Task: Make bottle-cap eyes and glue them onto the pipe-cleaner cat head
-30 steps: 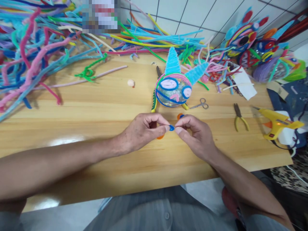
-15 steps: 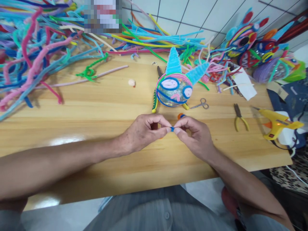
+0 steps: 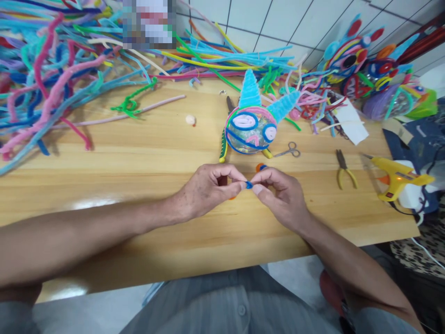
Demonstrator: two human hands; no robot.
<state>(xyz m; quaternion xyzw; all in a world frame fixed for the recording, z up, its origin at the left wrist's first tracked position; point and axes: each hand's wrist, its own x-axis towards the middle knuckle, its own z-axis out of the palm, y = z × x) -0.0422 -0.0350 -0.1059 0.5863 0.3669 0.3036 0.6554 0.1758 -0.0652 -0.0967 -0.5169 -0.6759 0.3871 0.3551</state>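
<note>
Between my fingertips is a small blue piece [image 3: 249, 184], likely pipe cleaner. My left hand [image 3: 212, 191] pinches its left side with thumb and forefinger, and my right hand [image 3: 281, 195] pinches its right side. Just beyond my hands stands a clear rounded figure [image 3: 251, 132] with two light-blue ears, blue-rimmed pink eyes and a pink mouth. An orange and blue coil [image 3: 260, 167] lies behind my right fingers. Part of another orange piece [image 3: 232, 198] shows below my left hand, mostly hidden.
Small scissors [image 3: 291, 149], yellow-handled pliers [image 3: 345, 170] and a yellow glue gun [image 3: 396, 178] lie to the right. Piled pipe cleaners [image 3: 52, 88] cover the back left of the wooden table [image 3: 146, 157]. Finished-looking figures [image 3: 347, 58] stand at the back right, near white paper [image 3: 352, 124].
The blue piece has turned slightly between my fingertips and shows a little more. Both hands keep nearly the same place and pinch. The view has shifted slightly.
</note>
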